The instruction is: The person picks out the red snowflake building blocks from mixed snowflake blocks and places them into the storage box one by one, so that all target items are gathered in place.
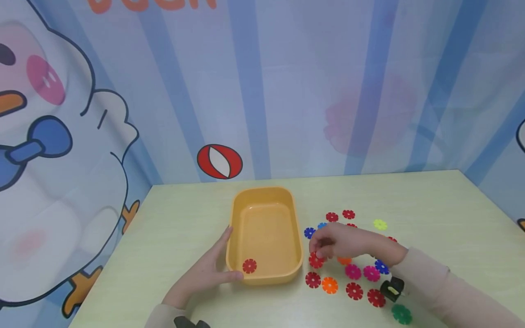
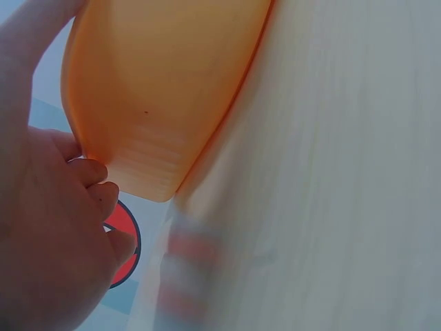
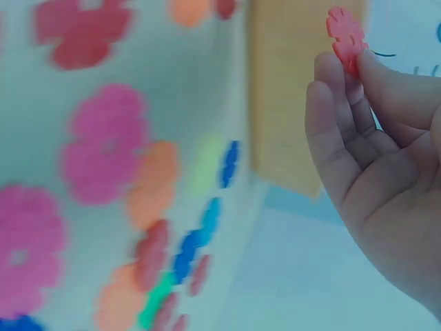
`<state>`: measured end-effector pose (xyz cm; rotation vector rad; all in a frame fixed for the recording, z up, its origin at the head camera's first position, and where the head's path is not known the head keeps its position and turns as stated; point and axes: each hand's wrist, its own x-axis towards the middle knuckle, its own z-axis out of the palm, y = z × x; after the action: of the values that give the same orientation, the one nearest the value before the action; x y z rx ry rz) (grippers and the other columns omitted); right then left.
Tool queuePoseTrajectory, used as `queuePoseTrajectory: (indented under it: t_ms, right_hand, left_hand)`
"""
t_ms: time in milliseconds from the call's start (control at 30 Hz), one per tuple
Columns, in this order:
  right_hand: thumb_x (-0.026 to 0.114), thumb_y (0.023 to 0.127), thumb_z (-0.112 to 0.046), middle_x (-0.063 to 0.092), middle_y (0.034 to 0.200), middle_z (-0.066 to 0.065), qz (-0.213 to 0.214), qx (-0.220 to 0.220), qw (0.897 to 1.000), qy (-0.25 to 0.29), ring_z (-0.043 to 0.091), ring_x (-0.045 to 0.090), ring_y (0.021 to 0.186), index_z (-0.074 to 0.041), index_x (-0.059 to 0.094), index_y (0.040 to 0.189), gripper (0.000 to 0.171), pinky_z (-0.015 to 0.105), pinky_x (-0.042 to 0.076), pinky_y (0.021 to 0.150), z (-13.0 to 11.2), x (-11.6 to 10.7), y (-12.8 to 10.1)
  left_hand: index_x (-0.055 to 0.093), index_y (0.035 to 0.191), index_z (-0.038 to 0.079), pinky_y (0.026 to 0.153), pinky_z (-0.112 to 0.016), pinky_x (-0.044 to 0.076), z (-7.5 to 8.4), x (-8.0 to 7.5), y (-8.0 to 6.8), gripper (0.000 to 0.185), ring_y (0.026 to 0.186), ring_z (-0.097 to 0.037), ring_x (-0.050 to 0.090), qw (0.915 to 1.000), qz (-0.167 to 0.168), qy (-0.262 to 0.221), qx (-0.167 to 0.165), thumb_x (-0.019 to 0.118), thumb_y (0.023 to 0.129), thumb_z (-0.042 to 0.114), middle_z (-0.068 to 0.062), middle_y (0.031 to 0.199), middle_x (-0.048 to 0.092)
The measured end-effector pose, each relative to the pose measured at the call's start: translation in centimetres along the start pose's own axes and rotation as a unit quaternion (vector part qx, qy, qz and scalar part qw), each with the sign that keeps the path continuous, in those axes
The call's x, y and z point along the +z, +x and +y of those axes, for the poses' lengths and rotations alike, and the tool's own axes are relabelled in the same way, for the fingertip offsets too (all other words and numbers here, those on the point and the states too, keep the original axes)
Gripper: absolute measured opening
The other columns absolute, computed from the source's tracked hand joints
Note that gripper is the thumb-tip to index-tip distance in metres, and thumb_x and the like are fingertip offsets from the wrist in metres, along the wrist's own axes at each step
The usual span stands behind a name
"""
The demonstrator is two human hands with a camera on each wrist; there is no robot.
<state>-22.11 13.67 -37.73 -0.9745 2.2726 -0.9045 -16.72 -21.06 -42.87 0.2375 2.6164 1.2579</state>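
My right hand [image 1: 338,241] pinches a red snowflake disc [image 3: 346,38] between thumb and fingertips, just right of the yellow plastic basin [image 1: 298,237]. The disc is notched all round its edge. My left hand [image 1: 205,269] holds the basin by its near left corner, with the thumb on the front rim and the fingers along the left side. In the left wrist view those fingertips [image 2: 103,196] curl against the basin's outer wall. One red snowflake disc [image 1: 249,266] lies inside, near the front left corner.
Several snowflake discs lie spread on the pale table [image 1: 197,214] right of the basin, among them an orange disc [image 1: 330,285], a pink disc [image 1: 371,273], a green disc [image 1: 401,314] and a yellow disc [image 1: 380,224]. A printed cloth [image 1: 295,91] hangs behind the table.
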Motion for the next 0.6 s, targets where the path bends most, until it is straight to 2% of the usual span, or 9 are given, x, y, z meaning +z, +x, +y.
queuePoseTrajectory:
  t_ms: [167,367,600]
  right_hand:
    - [0.065,0.091,-0.008,0.064,0.079,-0.004,0.0,-0.031,0.999,0.016,0.013,0.06,0.071,-0.013,0.068,0.096,0.007,0.038,0.058,0.071,-1.7,-0.7,1.0]
    - [0.066,0.09,-0.008,0.065,0.08,-0.005,-0.001,-0.057,0.998,0.005,0.01,0.06,0.072,-0.01,0.068,0.098,0.008,0.03,0.058,0.071,-3.4,-0.6,3.1]
    - [0.066,0.091,-0.008,0.065,0.078,-0.007,-0.01,-0.05,0.999,0.002,0.009,0.06,0.072,-0.013,0.069,0.098,0.009,0.023,0.055,0.07,-4.4,0.5,5.5]
  left_hand:
    - [0.009,0.156,0.025,0.113,-0.064,0.017,0.0,-0.1,-0.1,0.113,0.149,-0.031,0.008,1.0,-0.001,-0.003,0.002,0.081,0.072,0.048,0.002,0.162,0.01]
    - [0.009,0.156,0.025,0.115,-0.061,0.015,-0.4,-0.3,0.0,0.113,0.149,-0.029,0.009,0.9999,-0.002,-0.001,0.013,0.082,0.072,0.045,0.003,0.162,0.009]
    - [0.009,0.156,0.026,0.114,-0.063,0.016,-0.4,0.0,0.1,0.113,0.148,-0.03,0.009,0.9999,0.0,0.005,0.009,0.081,0.072,0.048,0.002,0.162,0.009]
